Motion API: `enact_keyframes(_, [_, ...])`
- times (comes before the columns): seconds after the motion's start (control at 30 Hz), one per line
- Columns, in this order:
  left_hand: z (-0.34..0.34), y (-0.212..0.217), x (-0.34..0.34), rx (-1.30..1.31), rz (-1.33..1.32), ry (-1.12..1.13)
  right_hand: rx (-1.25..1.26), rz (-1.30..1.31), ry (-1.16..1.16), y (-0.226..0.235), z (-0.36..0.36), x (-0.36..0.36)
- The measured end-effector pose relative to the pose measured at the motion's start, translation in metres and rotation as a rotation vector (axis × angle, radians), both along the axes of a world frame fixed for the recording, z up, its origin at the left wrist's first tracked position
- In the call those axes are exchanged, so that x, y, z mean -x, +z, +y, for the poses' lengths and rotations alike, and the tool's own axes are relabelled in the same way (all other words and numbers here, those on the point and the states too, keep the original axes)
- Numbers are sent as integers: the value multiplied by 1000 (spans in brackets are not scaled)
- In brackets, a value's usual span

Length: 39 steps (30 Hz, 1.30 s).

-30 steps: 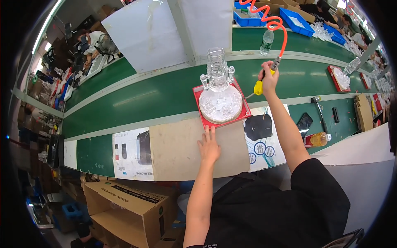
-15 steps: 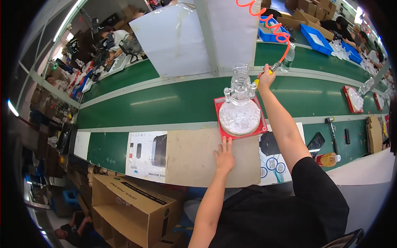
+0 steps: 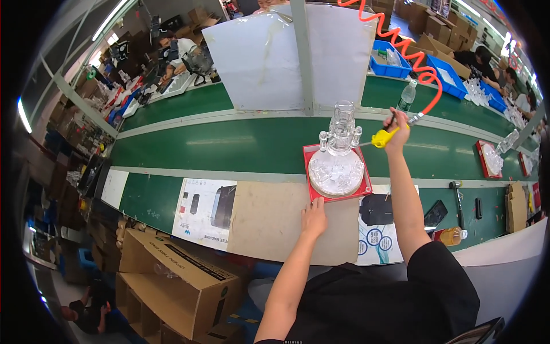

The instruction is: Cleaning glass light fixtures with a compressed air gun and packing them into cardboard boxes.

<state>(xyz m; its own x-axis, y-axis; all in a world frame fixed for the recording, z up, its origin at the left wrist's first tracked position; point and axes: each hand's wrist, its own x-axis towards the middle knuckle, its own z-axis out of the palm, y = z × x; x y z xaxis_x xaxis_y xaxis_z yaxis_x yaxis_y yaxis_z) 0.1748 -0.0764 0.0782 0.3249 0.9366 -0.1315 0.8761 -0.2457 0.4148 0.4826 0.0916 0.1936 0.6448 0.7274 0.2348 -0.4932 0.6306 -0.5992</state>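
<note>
My right hand (image 3: 397, 131) is closed round a yellow air blow gun (image 3: 385, 137). An orange coiled hose (image 3: 425, 74) runs from it up past the top edge. The gun's thin nozzle points left at a clear glass-like piece (image 3: 342, 131) with a stacked column and small side knobs. That piece stands at the far side of a round, whitish, textured disc (image 3: 336, 173) in a red square tray (image 3: 366, 187). At the tray's near edge, my left hand (image 3: 314, 218) has its fingers bent against the rim.
Flattened cardboard (image 3: 286, 223) covers the near bench. On the right lie a phone (image 3: 436, 214), a hammer-like tool (image 3: 458, 200) and a bottle of amber liquid (image 3: 450, 236). A water bottle (image 3: 407, 96) stands behind my right hand. An open carton (image 3: 177, 281) sits below left.
My right hand has drawn back to the right and nearer, bringing the air gun away from beside the clear piece. My left fingers have come closer together at the tray's edge. The view has shifted slightly.
</note>
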Motion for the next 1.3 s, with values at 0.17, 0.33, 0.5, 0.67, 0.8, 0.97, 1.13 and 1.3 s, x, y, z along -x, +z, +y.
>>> enact_keyframes(0.17, [-31,9,15,-145,-21,-44,-47,-72,39,16,-58,-8])
enact_keyframes(0.33, [-93,13,68,-150,-77,17,47,-166,171,28,-95,23])
enact_keyframes(0.5, [-164,23,123,-80,-183,100,166,-240,302,2,-116,58])
enact_keyframes(0.67, [-202,31,175,-72,-189,248,281,-246,514,-4,-120,108])
enact_keyframes(0.8, [-208,34,188,-37,-218,315,335,-273,645,-7,-127,147])
enact_keyframes(0.97, [-209,30,195,-59,-197,292,582,-537,709,10,-155,161])
enact_keyframes(1.13, [-199,21,207,-82,-181,339,1022,-945,917,-8,-197,138])
enact_keyframes(1.3, [-187,15,218,-37,-191,329,1305,-1521,1129,-30,-244,106])
